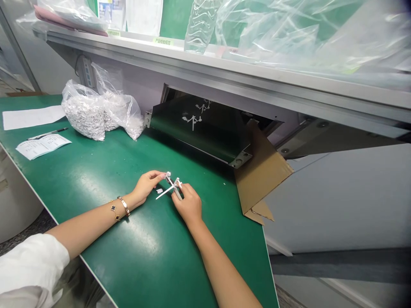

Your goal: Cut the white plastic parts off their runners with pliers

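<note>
My left hand (148, 186) pinches one end of a white branched plastic sprue (165, 191) between thumb and fingertips, just above the green tabletop. My right hand (189, 204) is closed around a slim hand tool with a grey handle (177, 193); its dark tip reaches toward the part at my left fingertips. Its exact kind cannot be made out. The sprue's long stem points down and to the left between the hands. Below it, a small loose white plastic piece (159, 191) lies on the table.
Bags of small white parts (85, 113) stand at the back left, near a pen (48, 133) and papers (43, 146). A dark chute (199, 132) carrying more sprues (192, 121) opens behind my hands. Cardboard (261, 171) leans at right; a shelf (224, 64) overhangs the back.
</note>
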`<state>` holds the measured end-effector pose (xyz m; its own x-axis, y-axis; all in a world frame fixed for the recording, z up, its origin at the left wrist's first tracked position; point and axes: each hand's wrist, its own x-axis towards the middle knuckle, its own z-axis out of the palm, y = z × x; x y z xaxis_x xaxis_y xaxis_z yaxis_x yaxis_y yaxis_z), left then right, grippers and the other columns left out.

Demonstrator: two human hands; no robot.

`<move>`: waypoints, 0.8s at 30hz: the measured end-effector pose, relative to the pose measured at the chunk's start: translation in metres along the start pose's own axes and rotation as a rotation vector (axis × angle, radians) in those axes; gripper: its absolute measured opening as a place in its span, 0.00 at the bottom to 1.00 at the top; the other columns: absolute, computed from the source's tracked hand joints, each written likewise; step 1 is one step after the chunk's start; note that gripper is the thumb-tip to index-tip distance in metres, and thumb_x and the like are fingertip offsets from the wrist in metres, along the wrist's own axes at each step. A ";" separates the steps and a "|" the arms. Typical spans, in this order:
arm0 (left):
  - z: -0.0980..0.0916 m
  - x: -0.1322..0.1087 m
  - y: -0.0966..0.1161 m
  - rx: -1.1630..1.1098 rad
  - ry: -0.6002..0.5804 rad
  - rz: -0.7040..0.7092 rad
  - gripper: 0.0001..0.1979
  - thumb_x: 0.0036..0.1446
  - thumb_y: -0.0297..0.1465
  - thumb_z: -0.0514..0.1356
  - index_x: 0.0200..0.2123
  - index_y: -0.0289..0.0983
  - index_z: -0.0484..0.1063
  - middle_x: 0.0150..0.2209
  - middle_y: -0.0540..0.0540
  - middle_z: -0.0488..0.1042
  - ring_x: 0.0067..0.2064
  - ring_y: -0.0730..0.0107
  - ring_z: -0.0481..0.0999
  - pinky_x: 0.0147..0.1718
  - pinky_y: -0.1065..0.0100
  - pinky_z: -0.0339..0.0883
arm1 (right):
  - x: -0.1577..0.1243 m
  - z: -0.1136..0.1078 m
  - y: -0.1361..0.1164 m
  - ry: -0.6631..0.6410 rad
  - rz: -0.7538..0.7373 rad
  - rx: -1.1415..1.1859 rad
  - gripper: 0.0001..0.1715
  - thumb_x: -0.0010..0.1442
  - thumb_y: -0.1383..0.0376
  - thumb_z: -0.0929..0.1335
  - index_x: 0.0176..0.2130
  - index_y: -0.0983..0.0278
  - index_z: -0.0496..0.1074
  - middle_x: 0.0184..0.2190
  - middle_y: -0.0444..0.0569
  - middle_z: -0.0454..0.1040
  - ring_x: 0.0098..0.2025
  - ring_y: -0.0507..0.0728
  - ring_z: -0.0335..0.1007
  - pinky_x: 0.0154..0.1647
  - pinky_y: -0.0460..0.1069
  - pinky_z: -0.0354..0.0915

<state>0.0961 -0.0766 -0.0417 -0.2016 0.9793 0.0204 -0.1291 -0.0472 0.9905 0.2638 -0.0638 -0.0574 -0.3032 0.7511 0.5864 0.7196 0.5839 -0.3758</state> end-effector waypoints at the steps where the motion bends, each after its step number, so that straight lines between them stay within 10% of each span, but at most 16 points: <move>1: 0.000 0.000 0.000 0.002 -0.001 -0.004 0.17 0.47 0.43 0.63 0.34 0.36 0.76 0.33 0.47 0.75 0.28 0.75 0.65 0.24 0.73 0.55 | 0.000 0.000 -0.001 -0.002 0.013 -0.003 0.15 0.52 0.67 0.63 0.40 0.62 0.72 0.32 0.46 0.72 0.35 0.54 0.68 0.37 0.47 0.62; 12: -0.003 0.007 -0.007 -0.102 0.053 -0.047 0.15 0.46 0.38 0.64 0.34 0.34 0.74 0.30 0.48 0.71 0.26 0.78 0.65 0.26 0.74 0.60 | 0.001 -0.001 -0.002 -0.102 0.094 -0.095 0.12 0.52 0.67 0.64 0.38 0.57 0.72 0.32 0.44 0.72 0.31 0.53 0.66 0.29 0.45 0.57; 19: -0.006 0.014 0.006 -0.565 0.202 -0.169 0.04 0.48 0.25 0.58 0.25 0.35 0.63 0.27 0.50 0.67 0.32 0.75 0.72 0.33 0.72 0.65 | 0.002 0.003 0.001 -0.110 0.208 -0.127 0.11 0.53 0.66 0.63 0.37 0.59 0.72 0.30 0.44 0.71 0.30 0.53 0.64 0.27 0.46 0.53; 24: -0.014 0.011 0.034 -0.256 0.054 -0.253 0.04 0.47 0.24 0.55 0.23 0.35 0.62 0.23 0.51 0.62 0.22 0.80 0.61 0.20 0.76 0.52 | 0.004 0.002 0.003 -0.111 0.235 -0.098 0.11 0.53 0.67 0.63 0.37 0.59 0.72 0.30 0.44 0.71 0.30 0.52 0.63 0.27 0.46 0.53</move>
<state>0.0764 -0.0705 -0.0096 -0.1825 0.9547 -0.2351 -0.4194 0.1407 0.8968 0.2634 -0.0587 -0.0576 -0.1834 0.8947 0.4073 0.8336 0.3612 -0.4180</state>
